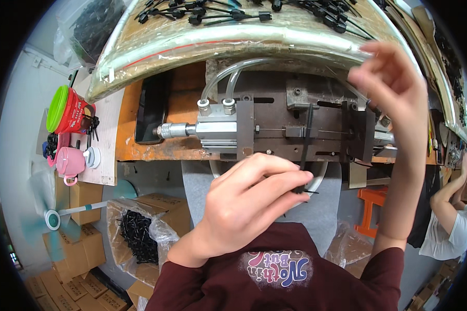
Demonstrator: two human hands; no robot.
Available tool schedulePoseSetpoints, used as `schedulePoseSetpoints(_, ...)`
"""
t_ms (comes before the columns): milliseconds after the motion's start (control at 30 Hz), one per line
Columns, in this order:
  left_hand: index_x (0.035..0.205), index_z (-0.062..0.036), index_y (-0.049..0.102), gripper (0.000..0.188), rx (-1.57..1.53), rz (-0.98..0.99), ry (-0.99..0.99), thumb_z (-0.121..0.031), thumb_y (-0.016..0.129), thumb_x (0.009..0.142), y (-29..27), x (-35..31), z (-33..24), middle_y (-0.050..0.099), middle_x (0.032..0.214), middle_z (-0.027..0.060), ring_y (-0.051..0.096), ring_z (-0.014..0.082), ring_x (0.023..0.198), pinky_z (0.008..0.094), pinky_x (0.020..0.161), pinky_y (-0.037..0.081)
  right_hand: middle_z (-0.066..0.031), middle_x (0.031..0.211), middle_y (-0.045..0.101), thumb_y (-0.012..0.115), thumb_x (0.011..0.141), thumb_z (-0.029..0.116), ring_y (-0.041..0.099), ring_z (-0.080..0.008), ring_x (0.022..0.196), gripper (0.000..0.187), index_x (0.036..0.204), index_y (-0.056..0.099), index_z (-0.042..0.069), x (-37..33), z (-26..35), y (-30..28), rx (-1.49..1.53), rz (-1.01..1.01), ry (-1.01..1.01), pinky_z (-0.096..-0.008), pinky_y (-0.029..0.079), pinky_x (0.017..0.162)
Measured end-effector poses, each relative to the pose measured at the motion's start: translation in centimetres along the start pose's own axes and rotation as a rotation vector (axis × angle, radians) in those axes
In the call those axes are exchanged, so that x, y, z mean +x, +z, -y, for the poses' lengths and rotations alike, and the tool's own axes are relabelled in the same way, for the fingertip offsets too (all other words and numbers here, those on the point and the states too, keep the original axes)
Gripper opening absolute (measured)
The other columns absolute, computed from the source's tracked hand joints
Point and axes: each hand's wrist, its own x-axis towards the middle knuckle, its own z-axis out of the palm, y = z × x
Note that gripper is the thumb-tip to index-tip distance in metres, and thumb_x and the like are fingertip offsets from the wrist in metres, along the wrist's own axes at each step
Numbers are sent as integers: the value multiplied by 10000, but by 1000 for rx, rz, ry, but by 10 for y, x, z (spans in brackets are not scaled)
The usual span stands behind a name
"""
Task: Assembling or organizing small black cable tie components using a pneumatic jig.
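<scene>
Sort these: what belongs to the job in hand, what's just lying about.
Likely in the job:
black stemmed part in left hand
metal fixture
clear hoses
similar black parts

Likely just lying about:
red tub
pink mug
cardboard boxes

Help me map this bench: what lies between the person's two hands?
In the head view: part of the metal machine, plus the black stick held in the left hand.

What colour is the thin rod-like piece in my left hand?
The thin rod-like piece is black, seen best in the head view.
</scene>
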Motion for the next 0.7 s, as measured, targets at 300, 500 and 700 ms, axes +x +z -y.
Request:
schedulePoseSetpoints(300,907,-16,686,247,415,-39,123,-108,785,700,50,-6,29,640,1251,145,669,207,767,292,681,543,-96,966,658,667,707,80,541,-167,720,439,1129,550,58,109,-53,-51,-783,216,-58,-319,460,705)
schedulePoseSetpoints(500,914,-39,692,264,581,3,149,-126,797,688,50,1,28,637,1264,134,621,158,593,253,576,499,-81,779,588,672,673,45,566,-210,738,292,945,574,9,117,-37,-39,-982,296,-95,-349,451,686)
schedulePoseSetpoints(700,898,-48,694,239,488,18,136,-123,798,696,49,5,32,634,1271,125,610,161,550,247,552,491,-93,631,564,690,660,15,568,-138,628,158,726,557,-41,122,-13,-50,-939,403,187,-324,450,579)
